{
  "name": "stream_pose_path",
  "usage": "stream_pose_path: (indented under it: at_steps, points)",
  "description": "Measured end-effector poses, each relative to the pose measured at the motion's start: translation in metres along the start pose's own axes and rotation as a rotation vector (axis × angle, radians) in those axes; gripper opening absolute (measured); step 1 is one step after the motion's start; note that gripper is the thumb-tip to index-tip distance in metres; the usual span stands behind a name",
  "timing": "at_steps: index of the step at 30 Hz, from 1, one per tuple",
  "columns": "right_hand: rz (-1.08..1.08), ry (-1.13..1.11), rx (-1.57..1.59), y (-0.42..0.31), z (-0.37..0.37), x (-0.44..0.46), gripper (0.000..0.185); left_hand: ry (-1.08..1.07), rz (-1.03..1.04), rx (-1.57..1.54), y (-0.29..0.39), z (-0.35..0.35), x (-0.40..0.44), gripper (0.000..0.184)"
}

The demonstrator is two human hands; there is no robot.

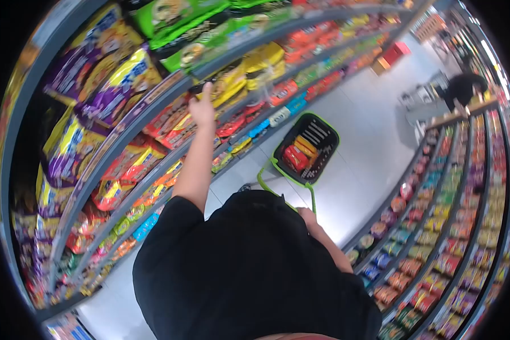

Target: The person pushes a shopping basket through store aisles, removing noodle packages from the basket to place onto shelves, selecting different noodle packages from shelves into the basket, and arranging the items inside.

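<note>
My left hand (202,107) reaches up to the shelf on the left, at the edge of yellow-and-black noodle packs (228,85). One digit is stretched out and the others are partly hidden; whether it touches a pack is unclear. Lower down, my right hand (307,219) is closed around the green handle (313,198) of a shopping basket. The black basket (277,161) with a green rim is in the aisle ahead of me. Inside it lie a red pack (295,158) and a yellow-orange pack (306,147).
Shelves of bagged instant noodles, including purple-and-yellow packs (119,85) and green packs (175,22), line my left. Along the right, another shelf (430,226) holds cups and packs. A person in dark clothing (464,89) is farther down the aisle, near a red box (394,54).
</note>
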State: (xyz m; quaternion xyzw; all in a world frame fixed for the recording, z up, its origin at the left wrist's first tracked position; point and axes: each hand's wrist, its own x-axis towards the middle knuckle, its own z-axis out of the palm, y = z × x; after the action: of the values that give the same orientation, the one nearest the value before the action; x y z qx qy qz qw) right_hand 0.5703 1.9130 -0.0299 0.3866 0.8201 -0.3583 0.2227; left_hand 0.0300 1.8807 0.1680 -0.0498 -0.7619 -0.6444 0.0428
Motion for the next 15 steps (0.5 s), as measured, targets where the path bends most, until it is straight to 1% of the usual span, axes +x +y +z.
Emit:
stream_pose_path:
  at_steps: [1,2,3,4,5,6,7,8,10,12,13,14,15]
  points:
    - [-0.03,0.011,-0.022,-0.005,-0.003,-0.002,0.047,0.039,-0.048,0.034,-0.002,0.002,-0.001,0.075]
    - [-0.046,0.018,-0.038,-0.01,-0.006,-0.006,0.047,0.016,-0.095,0.161,-0.012,0.003,0.01,0.074]
    - [-0.069,0.036,-0.085,-0.001,0.005,0.002,0.048,-0.068,-0.179,0.319,-0.005,0.001,0.014,0.073]
    - [-0.02,-0.011,-0.096,-0.008,0.002,0.002,0.044,-0.051,-0.187,-0.137,-0.033,0.012,0.018,0.067]
    - [0.067,-0.035,-0.058,-0.024,-0.007,-0.003,0.04,-0.072,-0.277,-0.373,-0.031,0.013,0.015,0.059]
    - [0.125,-0.009,-0.018,-0.045,-0.02,-0.013,0.037,-0.102,-0.282,-0.438,-0.027,0.01,0.009,0.051]
    - [0.153,-0.003,0.008,-0.048,-0.015,-0.007,0.037,-0.169,-0.285,-0.459,-0.015,0.001,-0.006,0.048]
    - [0.179,0.003,0.0,-0.05,-0.008,0.003,0.036,-0.247,-0.257,-0.55,0.002,-0.008,-0.025,0.05]
    - [0.21,0.012,0.007,-0.06,0.007,0.02,0.036,-0.266,-0.243,-0.366,-0.004,-0.025,-0.048,0.055]
    - [0.246,0.045,0.032,-0.071,0.026,0.031,0.034,-0.195,0.141,-0.152,-0.026,-0.027,-0.099,0.057]
    - [0.255,0.039,0.043,-0.078,0.031,0.034,0.034,-0.417,0.27,0.102,-0.016,-0.043,-0.126,0.063]
    - [0.276,0.017,0.064,-0.084,0.033,0.036,0.034,-0.689,0.483,0.136,-0.029,-0.048,-0.141,0.066]
    - [0.296,-0.005,0.082,-0.091,0.033,0.039,0.034,-1.028,0.626,0.278,-0.035,-0.05,-0.154,0.067]
